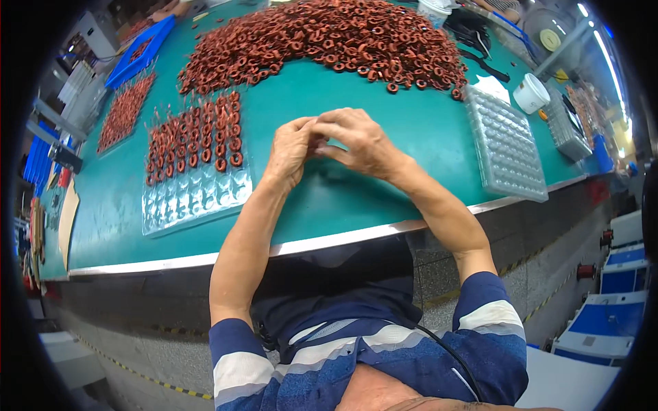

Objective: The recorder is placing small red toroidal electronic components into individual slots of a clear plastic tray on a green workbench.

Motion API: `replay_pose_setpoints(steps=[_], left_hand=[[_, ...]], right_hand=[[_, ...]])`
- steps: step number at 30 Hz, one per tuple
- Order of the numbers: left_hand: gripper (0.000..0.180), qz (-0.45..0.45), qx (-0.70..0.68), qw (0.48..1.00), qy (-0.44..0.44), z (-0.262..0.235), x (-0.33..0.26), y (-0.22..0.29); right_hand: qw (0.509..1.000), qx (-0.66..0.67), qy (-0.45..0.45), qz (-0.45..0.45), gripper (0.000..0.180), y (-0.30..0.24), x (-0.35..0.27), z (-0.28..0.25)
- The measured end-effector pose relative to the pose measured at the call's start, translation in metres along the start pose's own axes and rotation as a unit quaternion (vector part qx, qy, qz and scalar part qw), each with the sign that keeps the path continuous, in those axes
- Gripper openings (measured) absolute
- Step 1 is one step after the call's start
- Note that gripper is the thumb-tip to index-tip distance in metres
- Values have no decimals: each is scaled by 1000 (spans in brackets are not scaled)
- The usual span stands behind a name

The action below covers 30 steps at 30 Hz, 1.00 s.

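Note:
Over the middle of the green table my left hand and my right hand meet at the fingertips. Both are closed in a pinch around a small reddish-brown ring coil, mostly hidden by the fingers. Left of them lies a clear plastic blister tray. Copper-coloured ring coils stand in rows in its far part, with wire ends sticking up; the near pockets hold none. Beyond my hands a large heap of loose ring coils spreads across the table.
At the right lies a stack of clear blister trays, with a white tub behind it. Another filled tray and a blue bin are at the far left. The table's pale front edge runs beneath my forearms.

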State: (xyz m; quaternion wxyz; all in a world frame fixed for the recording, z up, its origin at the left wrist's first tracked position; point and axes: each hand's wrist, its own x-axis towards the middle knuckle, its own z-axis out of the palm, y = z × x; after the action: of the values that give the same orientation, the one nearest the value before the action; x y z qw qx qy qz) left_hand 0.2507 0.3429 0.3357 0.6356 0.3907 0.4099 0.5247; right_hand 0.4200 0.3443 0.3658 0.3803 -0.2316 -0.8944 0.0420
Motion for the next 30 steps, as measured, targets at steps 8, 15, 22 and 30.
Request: replay_pose_setpoints(steps=[8,15,22,30], left_hand=[[27,-20,3,997,-73,24,-17,6],[21,115,111,982,-104,19,-18,2],[23,187,180,965,-39,41,-26,0],[16,411,367,830,84,20,-16,-1]], right_hand=[[963,114,145,199,12,9,-6,-6],[826,409,94,376,26,15,-1,-5],[927,219,110,284,19,16,-6,-15],[971,-134,189,-55,5,-16,14,5]])
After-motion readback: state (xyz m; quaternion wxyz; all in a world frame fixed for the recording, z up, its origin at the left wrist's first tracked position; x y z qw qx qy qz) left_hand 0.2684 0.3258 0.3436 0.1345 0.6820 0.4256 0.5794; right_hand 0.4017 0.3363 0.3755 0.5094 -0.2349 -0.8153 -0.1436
